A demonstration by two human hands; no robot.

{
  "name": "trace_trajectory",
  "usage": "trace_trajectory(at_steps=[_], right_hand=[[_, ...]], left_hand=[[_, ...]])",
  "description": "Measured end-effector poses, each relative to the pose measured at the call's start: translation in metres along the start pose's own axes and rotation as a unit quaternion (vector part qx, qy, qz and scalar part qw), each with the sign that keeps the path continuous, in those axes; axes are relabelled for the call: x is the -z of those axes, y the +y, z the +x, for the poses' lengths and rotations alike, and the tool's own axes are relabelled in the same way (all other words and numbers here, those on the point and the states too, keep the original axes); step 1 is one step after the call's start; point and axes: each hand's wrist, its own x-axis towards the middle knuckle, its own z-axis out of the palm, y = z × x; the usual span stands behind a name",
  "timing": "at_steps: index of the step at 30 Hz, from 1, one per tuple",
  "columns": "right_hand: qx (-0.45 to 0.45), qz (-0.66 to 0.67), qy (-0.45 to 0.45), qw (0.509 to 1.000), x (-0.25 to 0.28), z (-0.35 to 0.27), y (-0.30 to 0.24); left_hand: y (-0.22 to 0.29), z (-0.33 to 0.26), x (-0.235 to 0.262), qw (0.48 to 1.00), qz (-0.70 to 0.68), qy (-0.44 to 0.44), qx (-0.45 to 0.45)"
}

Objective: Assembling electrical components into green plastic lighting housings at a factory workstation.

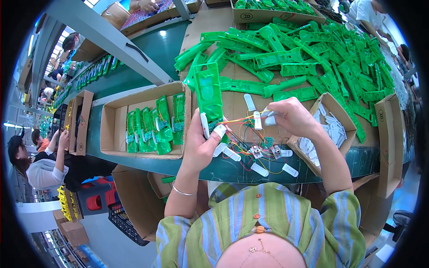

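My left hand (199,145) is wrapped round the lower end of a green plastic housing (208,91), which stands tilted up with its hollow side showing. A small green circuit board lies at that end, beside my thumb. Yellow and red wires (239,120) run from there to my right hand (292,117), whose thumb and forefinger are pinched on them. White covers sit on some of my fingertips. Below and between the hands lie white plastic strips (231,154), more thin wires and small metal-cased parts (256,152) on the green table.
To the left, a cardboard box (107,134) holds several wired green housings. Loose green housings (277,58) are heaped across the back and right. A smaller carton (351,129) at the right contains white strips. Other people (42,172) work at the left and far right.
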Motion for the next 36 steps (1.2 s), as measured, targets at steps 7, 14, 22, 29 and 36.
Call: trace_trajectory(at_steps=[7, 14, 22, 29, 36], right_hand=[[-0.015, 0.044, 0.081, 0.996, -0.010, -0.005, -0.007], [0.134, 0.517, -0.164, 0.829, 0.006, -0.031, -0.029], [0.201, 0.083, 0.110, 0.970, 0.028, -0.034, -0.042], [0.064, 0.294, 0.231, 0.925, 0.010, -0.034, -0.076], [0.191, 0.020, 0.276, 0.942, -0.043, -0.025, -0.070]], left_hand=[[-0.003, -0.001, -0.001, 1.000, -0.021, 0.001, 0.019], [-0.014, 0.007, 0.006, 0.999, -0.030, -0.013, 0.030], [-0.012, 0.001, -0.004, 0.989, -0.134, -0.067, 0.003], [-0.010, -0.010, -0.025, 0.983, -0.148, -0.107, 0.026], [-0.011, -0.013, -0.036, 0.994, -0.094, -0.061, -0.008]])
